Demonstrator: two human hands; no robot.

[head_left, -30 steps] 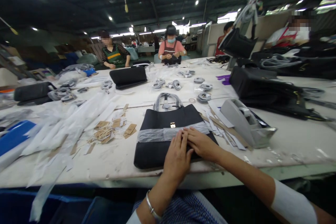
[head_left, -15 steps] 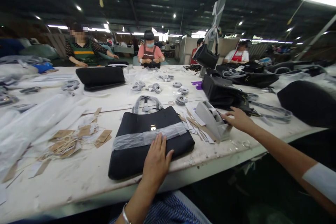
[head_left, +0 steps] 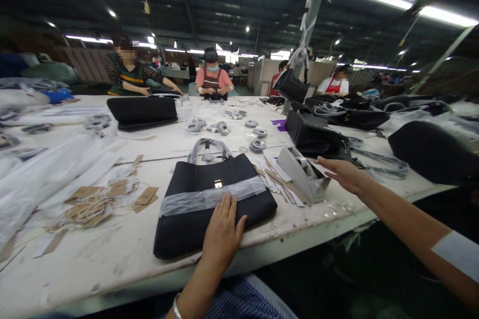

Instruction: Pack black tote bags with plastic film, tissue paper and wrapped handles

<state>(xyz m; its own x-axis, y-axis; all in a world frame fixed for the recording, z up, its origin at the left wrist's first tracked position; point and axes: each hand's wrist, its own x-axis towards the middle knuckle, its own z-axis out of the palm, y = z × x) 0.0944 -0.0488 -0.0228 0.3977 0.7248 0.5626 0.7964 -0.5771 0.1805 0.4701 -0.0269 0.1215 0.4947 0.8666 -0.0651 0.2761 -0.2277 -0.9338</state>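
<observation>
A black handbag (head_left: 198, 233) with a gold clasp lies flat at the table's front edge. A whitish wrap strip (head_left: 202, 198) runs across its front, and its handles (head_left: 209, 147) are wrapped too. My left hand (head_left: 224, 227) rests on the bag's lower front and the strip, fingers stretched out. To the bag's right stands a grey tape dispenser (head_left: 299, 174) with a roll in it. Just right of the dispenser, my right hand (head_left: 342, 173) hovers with fingers extended; whether a bit of tape clings to the fingertips is too small to tell.
Brown paper tags (head_left: 90, 204) with strings lie left of the bag. Wrapped strap coils (head_left: 220, 126) are scattered behind it. More black bags (head_left: 314, 132) sit on the right, one (head_left: 142, 112) at the back left. Co-workers (head_left: 213, 77) sit across the table (head_left: 123, 259).
My right hand has drawn slightly away from the tape dispenser's front end, and its fingers have straightened. My left hand stays on the bag. The co-worker at the far left has leaned rightward.
</observation>
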